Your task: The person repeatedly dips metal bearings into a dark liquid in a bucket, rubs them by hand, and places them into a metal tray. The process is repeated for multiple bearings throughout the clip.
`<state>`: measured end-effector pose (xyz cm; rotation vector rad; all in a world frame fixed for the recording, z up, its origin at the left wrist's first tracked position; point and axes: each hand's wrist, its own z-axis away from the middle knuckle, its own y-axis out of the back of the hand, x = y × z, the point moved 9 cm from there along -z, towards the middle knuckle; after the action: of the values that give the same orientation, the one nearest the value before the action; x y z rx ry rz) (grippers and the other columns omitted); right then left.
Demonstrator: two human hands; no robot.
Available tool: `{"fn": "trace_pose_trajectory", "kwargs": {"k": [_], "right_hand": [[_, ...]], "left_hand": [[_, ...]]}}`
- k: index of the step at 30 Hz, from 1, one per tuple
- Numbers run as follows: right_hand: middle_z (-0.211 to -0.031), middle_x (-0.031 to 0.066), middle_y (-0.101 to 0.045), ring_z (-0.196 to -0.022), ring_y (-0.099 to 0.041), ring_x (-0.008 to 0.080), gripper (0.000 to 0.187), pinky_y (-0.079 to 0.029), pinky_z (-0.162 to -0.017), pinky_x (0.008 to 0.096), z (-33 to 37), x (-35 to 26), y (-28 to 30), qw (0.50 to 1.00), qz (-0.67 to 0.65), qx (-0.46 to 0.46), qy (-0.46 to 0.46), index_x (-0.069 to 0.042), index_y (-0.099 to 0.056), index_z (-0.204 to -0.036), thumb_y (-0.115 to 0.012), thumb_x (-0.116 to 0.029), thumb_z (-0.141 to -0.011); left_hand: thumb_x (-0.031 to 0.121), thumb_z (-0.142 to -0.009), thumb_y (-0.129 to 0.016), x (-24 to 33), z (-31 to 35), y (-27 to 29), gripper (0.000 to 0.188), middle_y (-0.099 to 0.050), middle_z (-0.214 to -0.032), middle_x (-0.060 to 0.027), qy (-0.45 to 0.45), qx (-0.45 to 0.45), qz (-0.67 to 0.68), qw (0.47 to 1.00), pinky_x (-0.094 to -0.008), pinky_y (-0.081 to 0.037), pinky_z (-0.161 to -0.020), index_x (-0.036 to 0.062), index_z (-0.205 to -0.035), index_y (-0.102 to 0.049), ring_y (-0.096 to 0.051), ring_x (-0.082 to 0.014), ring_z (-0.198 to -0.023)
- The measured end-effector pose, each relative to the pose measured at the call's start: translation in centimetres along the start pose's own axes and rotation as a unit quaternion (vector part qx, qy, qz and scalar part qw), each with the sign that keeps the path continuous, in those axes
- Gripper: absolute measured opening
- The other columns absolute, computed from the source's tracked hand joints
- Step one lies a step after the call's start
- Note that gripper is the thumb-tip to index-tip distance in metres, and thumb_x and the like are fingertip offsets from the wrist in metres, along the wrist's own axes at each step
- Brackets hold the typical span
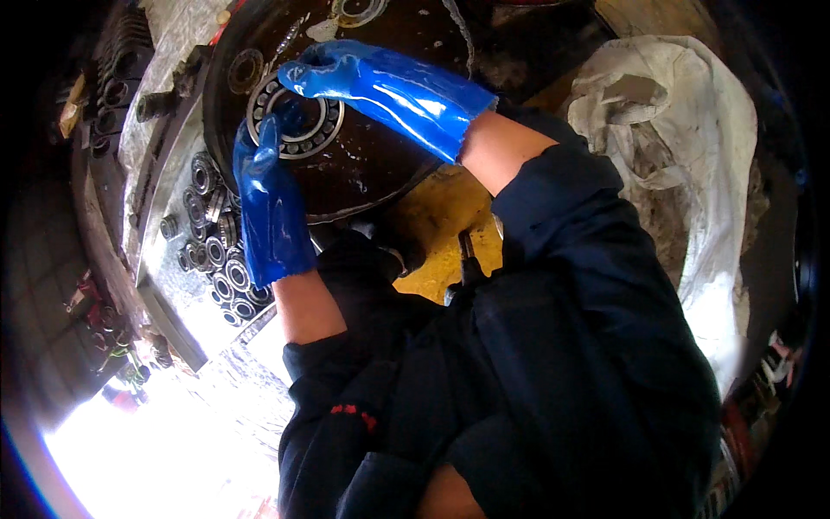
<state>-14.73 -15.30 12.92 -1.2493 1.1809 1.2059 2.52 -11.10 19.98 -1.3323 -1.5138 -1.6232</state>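
Note:
A large steel bearing (327,130) with a ring of rollers is held over a dark, wet round basin (380,169). My left hand (264,169), in a blue rubber glove, grips the bearing's left side, the thumb on its near face. From the upper right, my right hand (324,73), gloved the same way, closes on the bearing's top edge. Behind it, inside the basin, are another bearing ring (245,71) and a pale ring-shaped part (359,9) at the far edge.
Several small bearings (216,251) lie heaped on a pale sheet left of the basin. Dark ring-shaped parts (121,91) stand in a row at the far left. A white sack (705,130) is on the right. Yellowish floor (441,216) shows below the basin.

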Motion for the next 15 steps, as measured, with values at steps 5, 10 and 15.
{"fn": "trace_pose_trajectory", "kwargs": {"k": [5, 10, 15], "right_hand": [[-0.13, 0.0199, -0.068, -0.12, -0.064, 0.0337, 0.072, -0.049, -0.105, 0.0455, -0.7, 1.2, 0.2, 0.997, 0.067, 0.014, -0.037, -0.005, -0.066, -0.134, -0.064, -0.063, -0.093], [-0.13, 0.0201, -0.068, -0.121, -0.063, 0.0344, 0.074, -0.049, -0.106, 0.046, -0.9, 1.9, 0.8, 0.993, 0.1, 0.028, -0.054, -0.006, -0.065, -0.135, -0.062, -0.066, -0.093], [-0.131, 0.0201, -0.067, -0.124, -0.062, 0.0339, 0.074, -0.047, -0.109, 0.0454, -1.1, 2.1, 0.7, 0.992, 0.083, 0.008, -0.099, -0.005, -0.064, -0.135, -0.062, -0.067, -0.094]], "left_hand": [[0.03, -0.099, -0.063, -1.1, -1.1, -0.1, 0.047, -0.07, -0.123, -0.0136, 0.007, -0.013, 0.02, 1.0, -0.0357, -0.044, -0.105, -0.0015, -0.134, -0.062, -0.064, -0.022, -0.112], [0.031, -0.099, -0.064, -1.7, -2.0, -0.9, 0.048, -0.071, -0.122, -0.0134, 0.016, -0.021, 0.03, 0.999, -0.0358, -0.044, -0.104, -0.0015, -0.133, -0.062, -0.065, -0.0218, -0.111], [0.031, -0.099, -0.064, -3.3, -3.0, -0.8, 0.046, -0.071, -0.121, -0.013, 0.029, -0.035, 0.087, 0.995, -0.0353, -0.045, -0.102, -0.001, -0.132, -0.063, -0.065, -0.0216, -0.109]]}}
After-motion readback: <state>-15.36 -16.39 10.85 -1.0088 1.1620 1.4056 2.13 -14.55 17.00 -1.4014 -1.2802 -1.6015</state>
